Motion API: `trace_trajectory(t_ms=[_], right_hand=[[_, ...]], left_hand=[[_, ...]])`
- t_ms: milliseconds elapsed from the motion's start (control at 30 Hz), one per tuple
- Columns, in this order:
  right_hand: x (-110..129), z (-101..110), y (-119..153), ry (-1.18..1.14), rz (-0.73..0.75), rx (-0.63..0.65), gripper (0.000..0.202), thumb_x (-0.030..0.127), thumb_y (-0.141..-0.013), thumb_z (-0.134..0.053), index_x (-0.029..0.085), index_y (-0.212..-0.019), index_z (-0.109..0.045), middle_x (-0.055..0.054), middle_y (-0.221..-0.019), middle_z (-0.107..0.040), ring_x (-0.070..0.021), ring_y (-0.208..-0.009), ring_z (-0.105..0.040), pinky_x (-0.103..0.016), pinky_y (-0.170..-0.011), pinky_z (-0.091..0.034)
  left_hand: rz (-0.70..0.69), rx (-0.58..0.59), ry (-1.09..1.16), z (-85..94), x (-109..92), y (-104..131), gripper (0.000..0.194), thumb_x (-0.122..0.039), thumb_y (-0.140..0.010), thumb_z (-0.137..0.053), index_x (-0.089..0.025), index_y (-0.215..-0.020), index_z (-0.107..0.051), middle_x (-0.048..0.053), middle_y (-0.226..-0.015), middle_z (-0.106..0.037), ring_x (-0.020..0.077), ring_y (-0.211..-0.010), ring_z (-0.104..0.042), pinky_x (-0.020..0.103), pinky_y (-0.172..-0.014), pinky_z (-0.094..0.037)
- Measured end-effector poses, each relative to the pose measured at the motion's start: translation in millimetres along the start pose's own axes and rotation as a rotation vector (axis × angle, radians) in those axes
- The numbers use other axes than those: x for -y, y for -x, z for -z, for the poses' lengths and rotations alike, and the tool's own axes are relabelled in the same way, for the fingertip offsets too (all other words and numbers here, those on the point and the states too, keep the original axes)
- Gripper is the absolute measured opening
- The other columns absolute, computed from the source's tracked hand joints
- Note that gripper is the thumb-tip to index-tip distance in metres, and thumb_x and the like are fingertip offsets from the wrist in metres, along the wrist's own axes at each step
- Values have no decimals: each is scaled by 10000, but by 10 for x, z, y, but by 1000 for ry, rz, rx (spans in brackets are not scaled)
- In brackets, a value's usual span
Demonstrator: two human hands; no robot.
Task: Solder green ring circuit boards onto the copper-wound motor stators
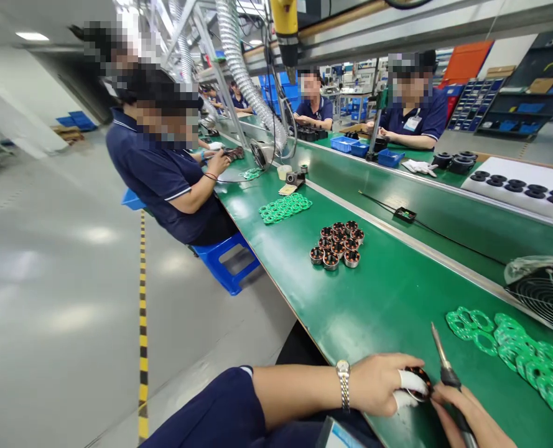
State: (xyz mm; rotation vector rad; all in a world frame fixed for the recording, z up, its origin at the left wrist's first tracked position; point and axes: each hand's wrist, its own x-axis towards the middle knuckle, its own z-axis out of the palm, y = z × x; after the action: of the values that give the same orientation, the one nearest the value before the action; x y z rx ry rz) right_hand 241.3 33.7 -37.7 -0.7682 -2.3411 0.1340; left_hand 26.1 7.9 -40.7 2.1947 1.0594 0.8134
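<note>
My left hand (382, 384), with white covers on two fingers and a watch at the wrist, grips a round copper-wound motor part (420, 381) at the table's near edge. My right hand (463, 414) holds a soldering iron (448, 372), its tip pointing up and away; its fingertips touch the right side of the same part. Green ring-shaped boards (519, 348) lie loosely piled to the right. Further up the green table stands a group of several similar copper-wound parts (336, 244).
More green rings (284, 208) lie near a soldering stand (295, 179). A person (159, 162) sits at the left on a blue stool (227, 261). A fan (544, 295) stands at the right. Two people work across the table (379, 292), beyond a metal rail.
</note>
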Motion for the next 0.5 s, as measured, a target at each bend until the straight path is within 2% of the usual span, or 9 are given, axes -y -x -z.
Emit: trace_trajectory(t_ms=[67, 200, 267, 300, 400, 500], right_hand=[[141, 69, -90, -36, -78, 4, 220, 207, -811, -541, 253, -1024, -569, -32, -939, -678, -199, -805, -691, -278, -702, -582], [310, 121, -190, -167, -103, 93, 246, 125, -844, -478, 247, -1046, -544, -63, -947, -659, -201, -889, -655, -337, -767, -557], [322, 100, -170, -210, -88, 195, 226, 125, -860, -454, 246, -1015, -564, -34, -823, -658, -197, -922, -632, -352, -800, -537], [324, 90, -152, -217, -86, 197, 227, 116, -861, -448, 241, -1009, -567, -23, -785, -655, -198, -956, -618, -362, -824, -525], [354, 100, -115, -284, -193, 73, 208, 120, -834, -515, 217, -1016, -536, -56, -934, -653, -179, -1004, -603, -334, -845, -518], [401, 160, -110, -366, -293, -50, 345, 121, -792, -585, 231, -1088, -445, -86, -1060, -635, -199, -1080, -577, -402, -915, -489]], left_hand=[[-7, -11, 17, 34, -57, 11, 243, -212, -801, -553, -164, -1030, -619, 124, -1313, -496, 200, -1171, -513, 283, -966, -450], [-19, -68, 39, 116, -139, 27, 218, -172, -814, -530, -168, -1013, -620, 130, -1271, -528, 212, -1140, -536, 332, -945, -473], [-30, -90, 38, 141, -129, 30, 243, -145, -821, -515, -181, -1045, -605, 113, -1252, -542, 202, -1145, -531, 346, -956, -466], [-31, -100, 36, 146, -118, 33, 252, -133, -825, -510, -187, -1055, -599, 105, -1245, -548, 197, -1141, -534, 352, -957, -467], [-47, -115, -1, 142, -87, 48, 214, -142, -834, -516, -184, -1025, -605, 110, -1228, -559, 196, -1109, -560, 365, -929, -489], [-75, -113, -65, 118, -73, 59, 198, -158, -844, -513, -180, -1015, -609, 121, -1229, -554, 199, -1100, -565, 361, -908, -504]])
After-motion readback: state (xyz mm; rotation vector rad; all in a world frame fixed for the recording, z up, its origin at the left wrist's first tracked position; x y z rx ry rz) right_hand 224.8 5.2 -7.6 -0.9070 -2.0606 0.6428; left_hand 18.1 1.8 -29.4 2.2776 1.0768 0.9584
